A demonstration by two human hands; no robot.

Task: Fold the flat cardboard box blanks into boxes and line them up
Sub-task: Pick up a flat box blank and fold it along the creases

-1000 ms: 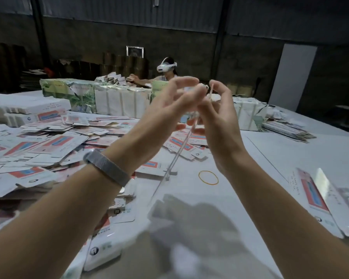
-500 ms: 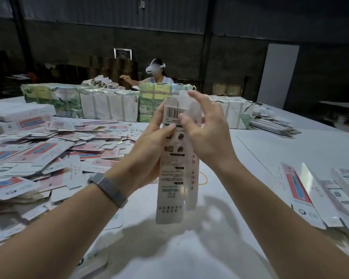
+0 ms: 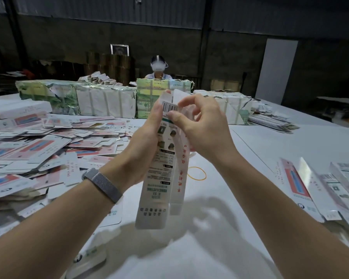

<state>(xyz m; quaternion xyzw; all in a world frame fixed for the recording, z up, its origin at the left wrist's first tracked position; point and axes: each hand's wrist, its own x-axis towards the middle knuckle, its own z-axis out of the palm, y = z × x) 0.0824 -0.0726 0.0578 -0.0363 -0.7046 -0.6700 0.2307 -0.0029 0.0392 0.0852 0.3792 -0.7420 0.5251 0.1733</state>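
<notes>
White printed cardboard, a long narrow box blank (image 3: 159, 178) already opened into a partial tube, hangs upright in the air above the white table (image 3: 250, 150), lifted, I judge, so that both ends stay free for folding. The left hand (image 3: 143, 150) wraps round its upper half from behind, thumb along the barcode panel, which steadies the tube and keeps its walls from collapsing flat. The right hand (image 3: 201, 127) works at the top end: its thumb and forefinger pinch the small end flap (image 3: 175, 97) beside the barcode, fingers narrow on the card, the others curled loosely behind; this looks like the closing of the top end, though whether the flap is yet tucked in is hard to tell from this angle. The tube's lower end is open and shows nothing inside. To the left lies a loose heap of flat red-and-white box blanks (image 3: 38, 150), the supply; to the right, a few folded long boxes (image 3: 314, 190) lie side by side near the table's edge, where the finished ones appear to be lined up. A yellow rubber band (image 3: 196, 173) lies on the table just beyond the held blank. Farther off stand wrapped white and green paper bundles (image 3: 101, 101), with another person seated behind them.
</notes>
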